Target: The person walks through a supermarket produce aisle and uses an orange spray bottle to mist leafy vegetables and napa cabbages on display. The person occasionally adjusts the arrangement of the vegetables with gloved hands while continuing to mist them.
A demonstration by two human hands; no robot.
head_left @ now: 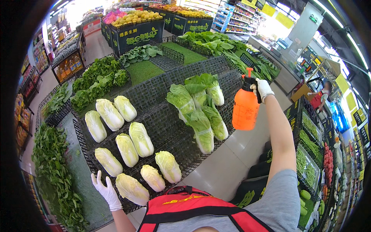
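My right hand (pixel 263 90), in a white glove, grips the black handle of an orange pump spray bottle (pixel 245 108). The bottle hangs upright beside several leafy green Chinese cabbages (pixel 200 132) banded on the black stepped crate display (pixel 162 116). My left hand (pixel 106 192), also gloved, is spread with nothing in it. It is nearest to a pale napa cabbage (pixel 132 189) on the lowest front step. More napa cabbages (pixel 141 139) stand in loose rows on the steps above. Whether the left fingers touch the crate's edge, I cannot tell.
Curly lettuce (pixel 100 82) and dark leafy greens (pixel 140 55) lie behind the cabbages. A bed of loose greens (pixel 53 174) runs along the left. Tiled floor (pixel 232 156) lies right of the display, before crates of green beans (pixel 307 166). Another person (pixel 320 97) stands at far right.
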